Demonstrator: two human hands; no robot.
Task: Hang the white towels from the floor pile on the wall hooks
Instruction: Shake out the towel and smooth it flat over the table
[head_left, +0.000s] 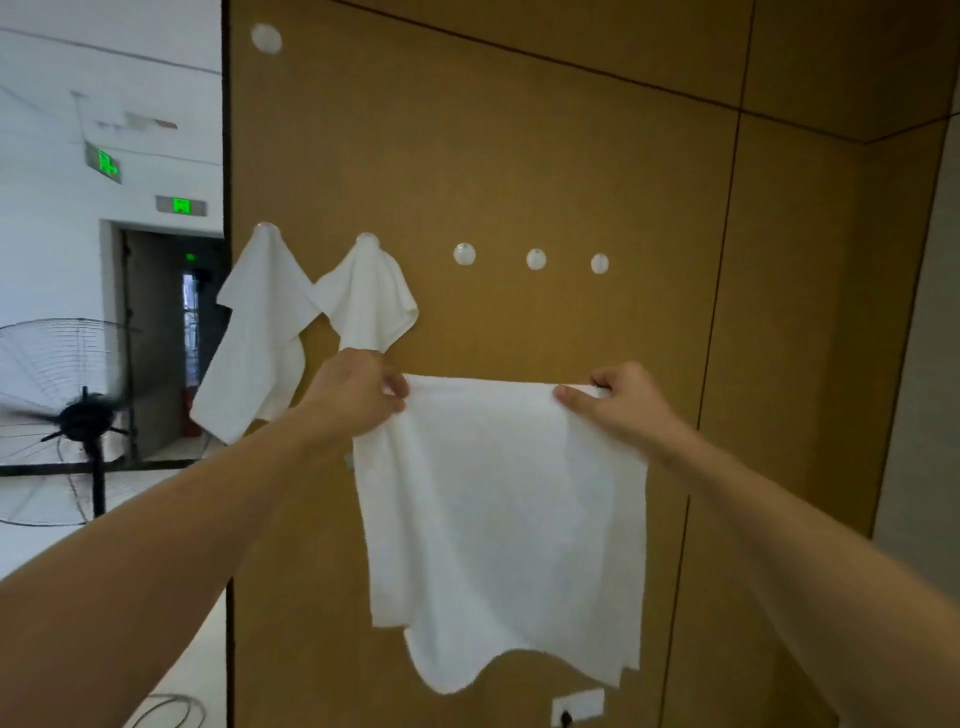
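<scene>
A white towel (498, 519) hangs spread flat in front of the brown wall panel (519, 156). My left hand (358, 389) pinches its upper left corner and my right hand (618, 400) pinches its upper right corner. Two more white towels hang on the wall, one (254, 343) on the leftmost hook and one (363, 296) on the hook beside it. Three bare round hooks follow in the same row to the right, the first (464, 254), the second (536, 259) and the third (599, 263), all above the held towel. The floor pile is out of view.
Another round hook (266, 38) sits high on the panel's left. A standing fan (67, 421) spins at the left, in front of an open doorway (171, 338). A wall socket (576, 706) is low on the panel. A cable loop (166, 712) lies on the floor.
</scene>
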